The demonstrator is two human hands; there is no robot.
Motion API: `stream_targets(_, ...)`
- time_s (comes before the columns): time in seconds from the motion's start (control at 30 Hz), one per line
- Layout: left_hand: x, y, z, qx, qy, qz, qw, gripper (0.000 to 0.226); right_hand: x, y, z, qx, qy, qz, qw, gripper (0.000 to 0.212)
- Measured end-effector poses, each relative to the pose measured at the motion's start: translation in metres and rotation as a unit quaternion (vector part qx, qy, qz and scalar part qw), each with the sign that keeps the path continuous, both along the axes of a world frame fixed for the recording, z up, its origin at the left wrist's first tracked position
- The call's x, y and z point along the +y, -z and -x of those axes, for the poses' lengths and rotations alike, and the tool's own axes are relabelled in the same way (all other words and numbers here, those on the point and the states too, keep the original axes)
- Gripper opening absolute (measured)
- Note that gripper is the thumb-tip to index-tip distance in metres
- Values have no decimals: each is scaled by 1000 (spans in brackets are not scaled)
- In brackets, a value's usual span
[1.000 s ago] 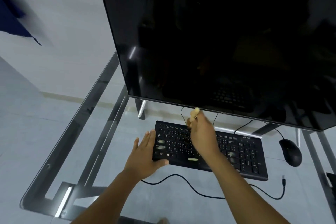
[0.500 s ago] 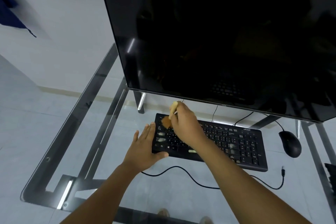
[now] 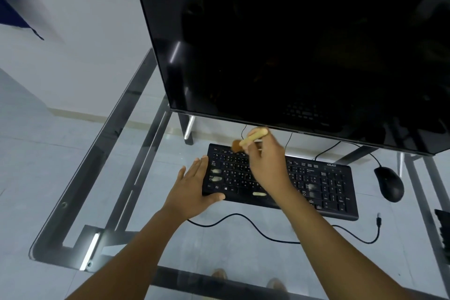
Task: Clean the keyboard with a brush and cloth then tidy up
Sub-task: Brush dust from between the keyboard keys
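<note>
The big black monitor (image 3: 292,44) stands behind the keyboard (image 3: 323,185) on a glass desk (image 3: 80,178). The keyboard lies flat, just in front of the monitor, with a mouse (image 3: 389,184) to its right and a loose cable (image 3: 267,235) in front of it.

A moment ago the brush (image 3: 246,142) was over the middle of the keyboard. Now it has swept to the back left corner of the keyboard. So the brushing step is going on, and I think much of the keyboard is not brushed yet. I see no cloth.

The left hand (image 3: 194,190) lies flat with straight fingers at the left end of the keyboard, thumb on its front edge, keeping it from sliding. The right hand (image 3: 265,165) is curled around the brush handle, with the bristles down on the top row of keys.
</note>
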State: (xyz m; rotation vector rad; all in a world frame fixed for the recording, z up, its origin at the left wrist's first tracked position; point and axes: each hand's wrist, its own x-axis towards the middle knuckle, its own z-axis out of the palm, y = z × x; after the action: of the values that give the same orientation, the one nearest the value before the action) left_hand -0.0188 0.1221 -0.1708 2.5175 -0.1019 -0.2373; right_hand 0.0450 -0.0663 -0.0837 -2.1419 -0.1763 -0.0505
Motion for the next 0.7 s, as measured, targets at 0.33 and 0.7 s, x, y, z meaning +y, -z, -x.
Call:
stream_targets(0.33, -12, 4, 5, -31, -46, 5, 998, 110, -18, 3, 36, 73, -72, 43, 994, 7)
stream_targets(0.7, -26, 1, 18, -49, -71, 12, 996, 124, -2, 0, 62, 131, -83, 51, 987, 6)
